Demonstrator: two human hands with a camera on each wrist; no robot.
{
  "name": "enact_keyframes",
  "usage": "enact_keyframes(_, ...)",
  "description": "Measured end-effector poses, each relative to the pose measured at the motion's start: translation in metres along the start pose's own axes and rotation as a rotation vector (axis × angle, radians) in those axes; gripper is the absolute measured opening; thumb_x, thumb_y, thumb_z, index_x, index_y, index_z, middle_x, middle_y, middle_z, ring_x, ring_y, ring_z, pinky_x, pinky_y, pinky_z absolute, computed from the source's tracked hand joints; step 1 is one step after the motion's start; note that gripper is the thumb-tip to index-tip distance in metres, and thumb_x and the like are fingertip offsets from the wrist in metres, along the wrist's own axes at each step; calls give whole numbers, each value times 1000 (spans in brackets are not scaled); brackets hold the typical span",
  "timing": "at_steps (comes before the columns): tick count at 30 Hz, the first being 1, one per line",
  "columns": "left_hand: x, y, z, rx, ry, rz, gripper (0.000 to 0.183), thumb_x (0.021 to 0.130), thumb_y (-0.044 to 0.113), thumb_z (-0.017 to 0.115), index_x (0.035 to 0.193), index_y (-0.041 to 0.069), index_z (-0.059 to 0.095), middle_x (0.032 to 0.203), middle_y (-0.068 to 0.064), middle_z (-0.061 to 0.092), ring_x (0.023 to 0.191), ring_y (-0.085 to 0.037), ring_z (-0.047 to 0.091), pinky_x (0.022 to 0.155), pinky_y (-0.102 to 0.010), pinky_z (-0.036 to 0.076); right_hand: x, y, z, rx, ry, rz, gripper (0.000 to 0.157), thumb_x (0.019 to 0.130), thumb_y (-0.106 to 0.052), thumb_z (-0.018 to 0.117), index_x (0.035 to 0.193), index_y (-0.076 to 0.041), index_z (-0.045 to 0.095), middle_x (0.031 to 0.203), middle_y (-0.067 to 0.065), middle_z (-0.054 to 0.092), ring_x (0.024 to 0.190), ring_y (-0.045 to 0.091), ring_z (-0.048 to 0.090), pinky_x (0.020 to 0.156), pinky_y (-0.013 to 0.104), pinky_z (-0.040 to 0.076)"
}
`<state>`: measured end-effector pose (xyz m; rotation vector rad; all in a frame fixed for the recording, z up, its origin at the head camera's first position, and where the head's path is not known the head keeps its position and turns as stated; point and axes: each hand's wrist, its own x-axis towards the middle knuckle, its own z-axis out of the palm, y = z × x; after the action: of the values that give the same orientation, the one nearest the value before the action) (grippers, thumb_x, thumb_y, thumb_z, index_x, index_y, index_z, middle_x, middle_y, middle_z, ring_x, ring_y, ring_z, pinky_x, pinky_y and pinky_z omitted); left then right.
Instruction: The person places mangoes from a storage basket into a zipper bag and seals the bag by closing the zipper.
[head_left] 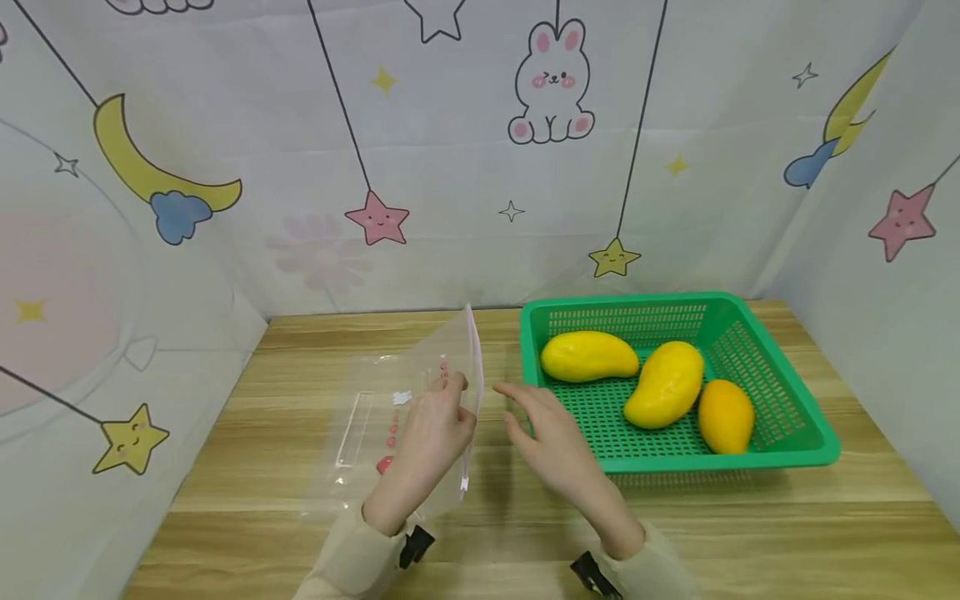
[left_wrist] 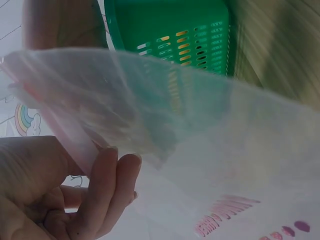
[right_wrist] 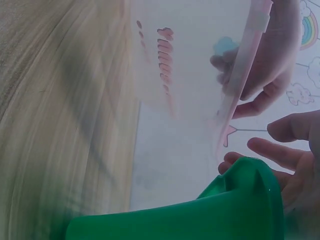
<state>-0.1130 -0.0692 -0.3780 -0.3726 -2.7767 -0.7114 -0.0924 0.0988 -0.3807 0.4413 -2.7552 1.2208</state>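
Note:
My left hand [head_left: 435, 429] pinches the upright edge of a clear zip bag [head_left: 375, 417] with its thumb and fingers. That edge carries a pink zip strip [head_left: 477, 358] and a small white slider [head_left: 464, 483]; the rest of the bag slopes down leftward to the table, with red print on it. Seen in the left wrist view, the fingers [left_wrist: 107, 185] are bent against the bag's plastic [left_wrist: 225, 150]. Holding nothing, my right hand [head_left: 555, 442] hovers between the zip strip and the green basket [head_left: 720, 461], fingers loosely extended toward the bag.
The basket stands at the right and holds three yellow mangoes: one at the back left [head_left: 588, 357], one in the middle [head_left: 666, 385] and one at the right [head_left: 726, 417]. A wooden table [head_left: 225, 483] lies beneath, bordered by a white patterned cloth [head_left: 450, 150].

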Motion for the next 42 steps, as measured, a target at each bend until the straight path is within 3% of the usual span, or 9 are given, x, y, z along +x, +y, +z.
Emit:
enact_keyframes(16, -2, 9, -6, 81, 67, 68, 27, 68, -6, 66, 95, -1, 62, 70, -10, 61, 44, -8, 31, 37, -13, 22, 14, -8, 10, -70, -36, -72, 34, 95, -21, 57, 128, -13, 61, 130, 4, 62, 123, 26, 54, 105, 48, 44)
enact_keyframes(25, -2, 9, -11, 41, 93, 80, 27, 67, -9, 64, 94, -4, 62, 75, -14, 65, 46, -9, 35, 39, -13, 28, 14, -10, 11, -96, -28, -79, 35, 95, -21, 57, 128, -10, 61, 130, 8, 62, 125, 28, 53, 108, 50, 41)
enact_keyframes(30, -2, 10, -14, 19, 88, 67, 27, 68, -10, 64, 95, -7, 61, 73, -14, 63, 46, -9, 37, 39, -12, 29, 15, -9, 9, -99, -14, -103, 35, 92, -9, 55, 127, -8, 62, 129, 9, 62, 123, 29, 55, 107, 49, 42)
enact_keyframes(35, -1, 10, -17, 24, 108, 60, 37, 68, -8, 63, 105, -7, 62, 79, -17, 66, 46, -8, 36, 38, -13, 26, 15, -7, 9, -125, -5, -130, 39, 89, 1, 55, 125, -7, 63, 128, 10, 63, 121, 29, 56, 106, 49, 43)
enact_keyframes(38, -1, 9, -19, 22, 137, 77, 47, 67, -10, 62, 114, -4, 61, 73, -16, 63, 44, -7, 30, 36, -12, 23, 15, -5, 9, -133, -5, -134, 38, 88, 0, 56, 125, -7, 63, 128, 10, 63, 122, 29, 56, 107, 50, 42)
enact_keyframes(42, -1, 6, -21, 57, 171, 102, 47, 68, -9, 63, 114, 0, 64, 67, -13, 58, 45, -8, 26, 37, -15, 23, 14, -3, 8, -119, 5, -131, 37, 88, -2, 57, 124, -7, 64, 127, 12, 64, 121, 29, 56, 106, 49, 42)
